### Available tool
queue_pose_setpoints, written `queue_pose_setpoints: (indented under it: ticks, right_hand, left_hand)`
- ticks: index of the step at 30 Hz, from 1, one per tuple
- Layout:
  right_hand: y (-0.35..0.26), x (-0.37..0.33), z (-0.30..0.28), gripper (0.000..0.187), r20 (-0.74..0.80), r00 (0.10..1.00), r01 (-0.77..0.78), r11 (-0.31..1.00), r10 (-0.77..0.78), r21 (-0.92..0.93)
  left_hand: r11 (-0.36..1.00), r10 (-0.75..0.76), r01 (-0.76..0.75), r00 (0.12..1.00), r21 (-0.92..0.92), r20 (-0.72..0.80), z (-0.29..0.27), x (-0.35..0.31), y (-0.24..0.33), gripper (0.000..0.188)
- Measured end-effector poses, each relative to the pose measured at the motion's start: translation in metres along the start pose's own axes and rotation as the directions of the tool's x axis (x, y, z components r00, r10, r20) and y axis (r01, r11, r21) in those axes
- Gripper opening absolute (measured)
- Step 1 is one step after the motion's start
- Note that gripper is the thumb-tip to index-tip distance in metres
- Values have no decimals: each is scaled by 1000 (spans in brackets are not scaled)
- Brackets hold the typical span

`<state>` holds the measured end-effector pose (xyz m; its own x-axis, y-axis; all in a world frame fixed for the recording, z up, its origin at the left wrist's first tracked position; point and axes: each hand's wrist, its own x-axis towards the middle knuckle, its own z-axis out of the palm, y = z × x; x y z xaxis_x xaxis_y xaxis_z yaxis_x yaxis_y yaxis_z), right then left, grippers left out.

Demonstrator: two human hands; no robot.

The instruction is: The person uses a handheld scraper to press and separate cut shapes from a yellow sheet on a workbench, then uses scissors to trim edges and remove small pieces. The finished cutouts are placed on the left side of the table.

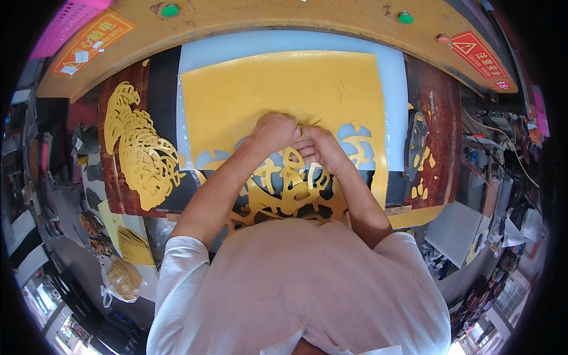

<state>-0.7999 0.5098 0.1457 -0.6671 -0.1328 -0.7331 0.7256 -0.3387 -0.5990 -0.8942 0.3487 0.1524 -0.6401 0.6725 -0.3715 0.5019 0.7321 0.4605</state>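
On white board, yellow sheet (pixel 278 83) (cut-out holes below), both hands (pixel 299 142) together, pinching it

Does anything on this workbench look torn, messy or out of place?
Nothing looks damaged. The yellow sheet lies flat on a white board; its near edge is full of cut-out holes where both hands, left hand and right hand, meet. A loose heap of yellow cut-out pieces lies to the left, with a few scraps to the right.

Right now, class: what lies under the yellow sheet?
A white board shows around the yellow sheet and through its cut-out holes; the hands hide what lies beneath them.
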Motion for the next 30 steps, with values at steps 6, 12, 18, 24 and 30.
queue_pose_setpoints:
  ticks: [6,12,18,24,30]
  right_hand:
    - [-4,12,3,50,-151,989,-4,995,-12,-103]
    - [8,14,7,50,-229,972,31,991,-60,-129]
    - [12,14,12,52,-271,958,51,986,-94,-160]
    - [12,2,8,51,-205,968,116,981,-147,-157]
    - [33,-21,8,43,-278,919,278,959,-280,-48]
  left_hand:
    - [987,145,-158,951,-29,-273,21,-29,-4,22]
    - [947,232,-321,736,-26,-636,60,-52,-17,17]
    - [931,266,-364,723,-24,-637,64,-63,-21,16]
    - [936,132,-284,830,-209,-542,33,-64,-13,18]
    - [782,-425,203,865,-590,-266,32,-126,0,23]
